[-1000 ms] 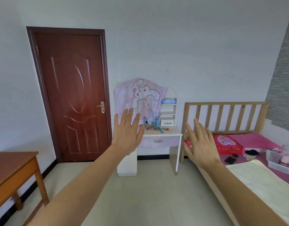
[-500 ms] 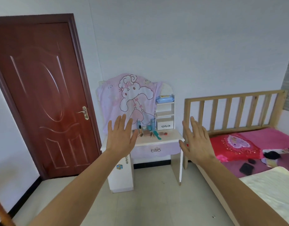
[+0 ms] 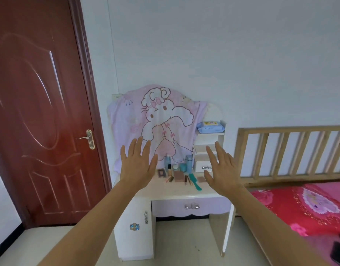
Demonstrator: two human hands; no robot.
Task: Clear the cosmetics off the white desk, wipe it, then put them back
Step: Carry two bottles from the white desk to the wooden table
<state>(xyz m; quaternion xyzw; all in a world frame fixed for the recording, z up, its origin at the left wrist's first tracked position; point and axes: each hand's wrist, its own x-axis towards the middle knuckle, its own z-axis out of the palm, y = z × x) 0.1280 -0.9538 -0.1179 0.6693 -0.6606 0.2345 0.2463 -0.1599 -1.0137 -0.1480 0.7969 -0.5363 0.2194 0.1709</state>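
A small white desk (image 3: 171, 192) with a lilac drawer stands against the wall ahead. Several cosmetics sit on its top: blue bottles (image 3: 188, 163), a teal jar (image 3: 183, 167), brown palettes (image 3: 178, 176), pencils and a teal comb (image 3: 195, 182). My left hand (image 3: 137, 166) is raised in front of the desk's left side, fingers spread and empty. My right hand (image 3: 221, 168) is raised before the desk's right side, also spread and empty. Both hands hang in the air short of the desk.
A pink rabbit-print cloth (image 3: 157, 125) drapes over the desk's back. A blue wipes pack (image 3: 209, 126) lies on the small shelf unit (image 3: 209, 148). A red-brown door (image 3: 40, 112) is at left, a wooden bed (image 3: 292, 150) with red bedding (image 3: 309, 206) at right.
The desk has come much nearer and larger in view. Both hands stay raised and spread, now framing the desk top.
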